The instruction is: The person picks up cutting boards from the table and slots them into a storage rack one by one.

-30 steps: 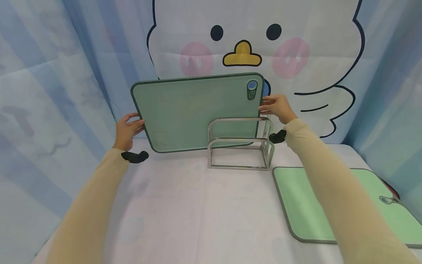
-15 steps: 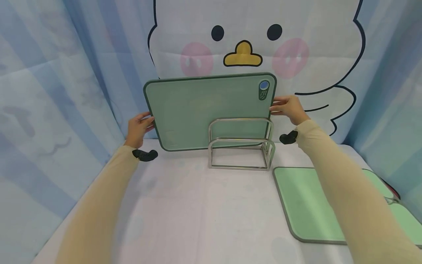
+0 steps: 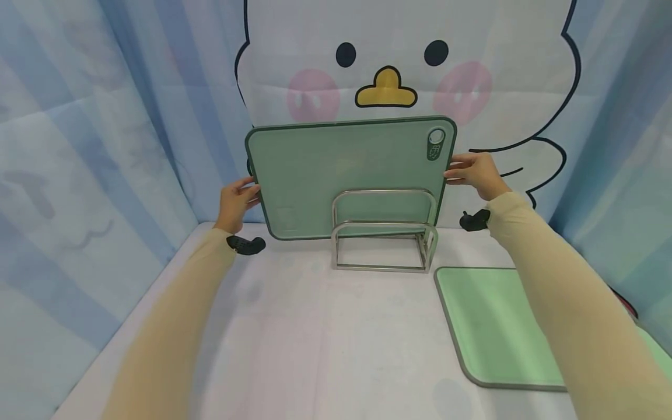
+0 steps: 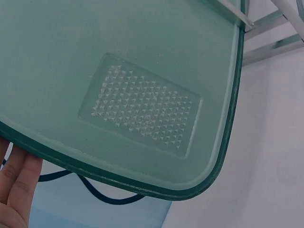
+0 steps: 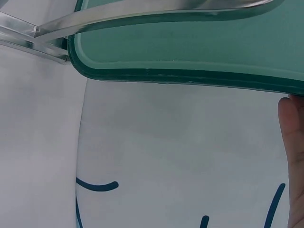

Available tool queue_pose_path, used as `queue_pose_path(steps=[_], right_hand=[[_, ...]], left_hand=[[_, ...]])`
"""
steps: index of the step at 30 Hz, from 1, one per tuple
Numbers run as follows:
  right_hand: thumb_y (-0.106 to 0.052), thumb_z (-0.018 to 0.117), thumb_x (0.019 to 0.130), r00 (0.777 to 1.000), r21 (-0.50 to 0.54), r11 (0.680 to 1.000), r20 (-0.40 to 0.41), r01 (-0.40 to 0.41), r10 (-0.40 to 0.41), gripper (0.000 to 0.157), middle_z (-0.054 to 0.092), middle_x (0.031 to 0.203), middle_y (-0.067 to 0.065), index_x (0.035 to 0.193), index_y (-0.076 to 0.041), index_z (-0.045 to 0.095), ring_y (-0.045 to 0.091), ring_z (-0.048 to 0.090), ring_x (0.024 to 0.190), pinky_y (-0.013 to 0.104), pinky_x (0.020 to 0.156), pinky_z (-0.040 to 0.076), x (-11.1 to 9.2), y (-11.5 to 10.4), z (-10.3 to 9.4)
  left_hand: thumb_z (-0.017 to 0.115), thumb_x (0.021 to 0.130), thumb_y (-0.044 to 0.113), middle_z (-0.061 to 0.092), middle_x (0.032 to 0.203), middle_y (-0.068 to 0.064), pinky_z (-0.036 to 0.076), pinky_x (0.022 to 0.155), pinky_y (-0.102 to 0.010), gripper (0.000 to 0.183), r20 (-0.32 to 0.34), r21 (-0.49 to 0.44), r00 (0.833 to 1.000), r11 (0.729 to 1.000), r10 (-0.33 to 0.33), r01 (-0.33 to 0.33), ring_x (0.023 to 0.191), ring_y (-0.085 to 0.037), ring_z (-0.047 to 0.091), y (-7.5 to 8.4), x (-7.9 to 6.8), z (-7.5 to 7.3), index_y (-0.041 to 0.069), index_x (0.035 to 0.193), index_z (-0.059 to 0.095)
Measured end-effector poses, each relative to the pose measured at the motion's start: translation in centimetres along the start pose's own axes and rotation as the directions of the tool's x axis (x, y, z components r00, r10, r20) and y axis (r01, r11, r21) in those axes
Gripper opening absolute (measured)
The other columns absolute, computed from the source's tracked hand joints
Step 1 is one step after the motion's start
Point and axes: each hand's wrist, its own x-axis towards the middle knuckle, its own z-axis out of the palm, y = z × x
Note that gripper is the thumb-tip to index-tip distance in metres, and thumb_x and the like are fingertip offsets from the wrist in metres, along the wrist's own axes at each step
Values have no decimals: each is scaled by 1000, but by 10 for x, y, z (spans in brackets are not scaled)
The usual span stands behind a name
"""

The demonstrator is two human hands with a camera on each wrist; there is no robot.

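A large green cutting board (image 3: 336, 163) with a dark green rim stands on its long edge, its right part behind the front loops of a metal rack (image 3: 385, 224). My left hand (image 3: 236, 204) holds the board's left edge. In the left wrist view, fingers (image 4: 26, 178) lie against the rim near a textured patch. Opposite it, my right hand (image 3: 476, 174) holds the right edge with its fingertips at the rim. In the right wrist view the thumb (image 5: 290, 118) shows just below the rim, while the rest of the hand is mostly out of frame.
A second green board (image 3: 499, 326) lies flat at the table's right, partly hidden by my right sleeve (image 3: 572, 326). Something with a red and black edge (image 3: 623, 301) shows beyond it. A curtain with a cartoon print (image 3: 388, 35) hangs behind the white table (image 3: 315, 326).
The cutting board and both my hands have moved steadily to the right. More of the board now reaches past the rack's right side. The rack and the flat board stay in place.
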Motion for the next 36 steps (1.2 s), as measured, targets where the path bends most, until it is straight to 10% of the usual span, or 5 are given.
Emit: queue_pose_path(steps=[19,27,36], right_hand=[[-3,64,87,998,-8,1000,-55,-26,25,52,63,74,-23,133,11,46,-3,66,70,22,71,57,-7,9,-24],[-2,63,87,997,-40,998,-76,-38,35,51,61,72,-25,133,12,44,-4,65,68,23,71,58,-10,14,-33],[-3,64,87,995,-15,998,-82,-64,62,54,61,70,-25,133,14,42,-4,66,66,23,70,58,-12,16,-39]], left_hand=[[58,93,13,63,81,12,50,95,-40,40,-40,-2,999,1000,11,-11,75,0,64,4,5,35,1,131,54],[58,93,15,62,120,-22,52,94,-35,41,-27,21,1000,1000,-11,12,85,-6,66,6,8,48,4,132,53],[57,94,14,60,123,-23,52,93,-35,41,-49,35,999,999,-22,24,101,-22,67,8,11,59,6,133,53]])
